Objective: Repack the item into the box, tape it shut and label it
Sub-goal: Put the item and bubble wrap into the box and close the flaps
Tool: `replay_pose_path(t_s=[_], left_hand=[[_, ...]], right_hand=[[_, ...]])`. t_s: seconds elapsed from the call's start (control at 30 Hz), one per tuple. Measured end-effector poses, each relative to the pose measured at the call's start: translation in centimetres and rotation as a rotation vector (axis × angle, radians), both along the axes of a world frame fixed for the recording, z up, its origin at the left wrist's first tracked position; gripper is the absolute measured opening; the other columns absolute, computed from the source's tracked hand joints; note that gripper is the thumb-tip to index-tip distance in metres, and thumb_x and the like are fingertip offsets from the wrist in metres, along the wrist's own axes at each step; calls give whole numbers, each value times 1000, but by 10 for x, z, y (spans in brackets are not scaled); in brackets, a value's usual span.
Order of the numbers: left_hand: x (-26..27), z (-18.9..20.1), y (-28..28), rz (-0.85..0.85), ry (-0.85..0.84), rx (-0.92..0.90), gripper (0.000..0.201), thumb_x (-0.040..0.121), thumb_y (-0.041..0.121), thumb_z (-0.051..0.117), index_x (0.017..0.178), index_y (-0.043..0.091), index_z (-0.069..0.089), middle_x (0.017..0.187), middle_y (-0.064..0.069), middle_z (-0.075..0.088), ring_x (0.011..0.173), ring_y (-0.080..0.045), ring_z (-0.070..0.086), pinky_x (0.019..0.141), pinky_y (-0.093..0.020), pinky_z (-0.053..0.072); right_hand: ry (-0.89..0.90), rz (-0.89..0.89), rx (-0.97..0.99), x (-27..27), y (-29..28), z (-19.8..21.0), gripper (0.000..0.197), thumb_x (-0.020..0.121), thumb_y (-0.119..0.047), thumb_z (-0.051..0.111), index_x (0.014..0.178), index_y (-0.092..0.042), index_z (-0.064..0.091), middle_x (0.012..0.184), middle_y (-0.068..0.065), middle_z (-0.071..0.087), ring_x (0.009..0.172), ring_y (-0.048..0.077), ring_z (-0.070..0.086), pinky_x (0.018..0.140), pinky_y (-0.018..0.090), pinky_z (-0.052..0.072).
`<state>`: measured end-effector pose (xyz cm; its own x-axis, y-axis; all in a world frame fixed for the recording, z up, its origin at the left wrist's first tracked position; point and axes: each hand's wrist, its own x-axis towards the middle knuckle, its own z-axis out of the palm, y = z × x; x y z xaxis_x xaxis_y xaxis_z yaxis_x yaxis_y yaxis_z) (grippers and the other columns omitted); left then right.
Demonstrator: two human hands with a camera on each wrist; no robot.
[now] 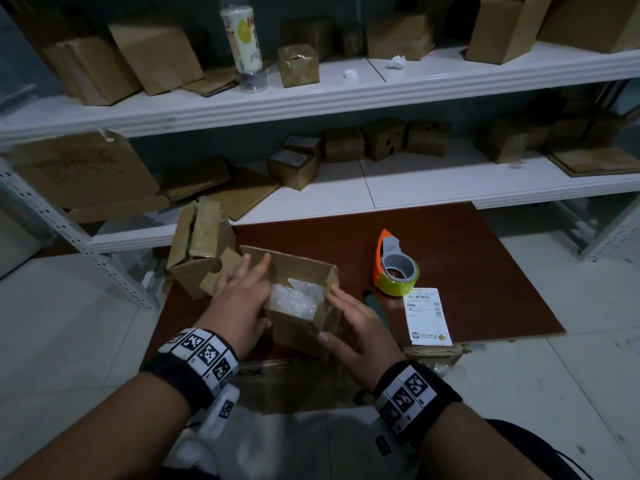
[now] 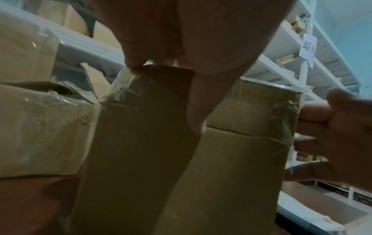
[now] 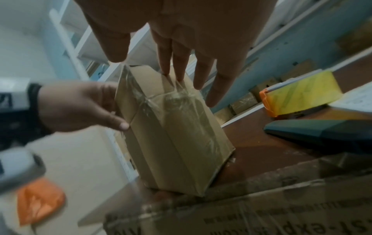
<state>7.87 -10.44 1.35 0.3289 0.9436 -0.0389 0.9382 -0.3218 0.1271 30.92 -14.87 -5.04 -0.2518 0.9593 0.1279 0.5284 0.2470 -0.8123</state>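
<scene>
Here the open box (image 1: 298,317) stands on the worktop (image 1: 450,258), its plastic-wrapped item (image 1: 294,299) already inside; the left hand (image 1: 239,303) and right hand (image 1: 360,327) press straight fingers against opposite sides, gripping nothing (probably steadying it for flap-folding), with tape dispenser (image 1: 394,265) and label (image 1: 427,315) waiting nearby.

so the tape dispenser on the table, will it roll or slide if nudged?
The tape dispenser probably won't roll: its roll lies flat on the table. The smooth tabletop suggests it would slide instead. The orange plastic frame looks rigid and light.
</scene>
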Motion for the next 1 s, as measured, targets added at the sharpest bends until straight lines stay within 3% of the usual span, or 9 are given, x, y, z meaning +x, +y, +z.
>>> replay_pose_path(t_s=[0.13,0.3,0.47,0.57,0.63,0.7,0.8,0.87,1.0], left_hand=[[6,2,4,2,79,-93,41,76,34,79,76,38,39,158,17,-11,151,-20,-16,121,-58,-4],[8,-1,2,-18,78,-78,44,77,42,76,73,38,33,166,7,-6,151,-23,-19,119,-63,-7],[-8,-12,-6,-63,-113,-21,47,78,85,34,80,41,48,162,11,7,153,-16,-7,121,-56,-5],[-17,-12,-8,164,-448,38,43,92,58,44,67,29,65,153,7,42,144,-18,29,117,-43,23],[-16,-9,-10,349,-476,137,31,83,46,60,56,30,59,142,8,52,134,-22,39,109,-43,31],[-14,-6,-10,524,-449,174,18,70,40,77,80,32,64,149,4,41,139,-26,31,114,-51,28],[-20,-6,-5,699,-579,-21,104,61,25,91,147,29,34,161,-5,20,146,-29,24,118,-51,28],[-20,-7,-6,681,-661,-81,115,62,21,92,154,24,23,158,-6,28,141,-27,36,116,-44,35],[-16,-14,-14,559,-519,8,81,74,24,82,144,22,42,137,4,57,124,-17,55,104,-30,43]], right_hand=[[-213,66,-7,-5,2,0,74,91,-59,53,155,-37,24,164,-16,15,150,13,13,119,30,11],[-441,63,-45,-10,3,-3,77,88,-69,45,155,-43,16,165,-22,2,151,21,12,116,52,27],[-499,49,-73,-13,5,-3,75,89,-70,42,153,-46,11,164,-25,-3,150,22,14,114,53,29],[-473,45,-100,-13,5,-2,73,90,-69,43,152,-47,13,163,-27,-2,148,21,17,114,52,29],[-454,41,-111,-13,4,1,71,90,-69,42,152,-47,15,163,-27,-1,147,20,18,114,52,29],[-450,36,-113,-14,3,2,70,91,-69,41,152,-47,16,163,-27,-1,145,19,21,113,51,31],[-429,43,-129,-14,3,4,73,90,-70,42,153,-46,15,162,-28,-3,142,21,26,112,49,33],[-410,61,-145,-14,3,3,78,86,-74,43,153,-46,13,162,-30,-5,142,21,27,112,48,34],[-360,79,-170,-12,3,2,85,82,-78,45,153,-47,10,160,-33,-9,141,21,29,110,47,37]])
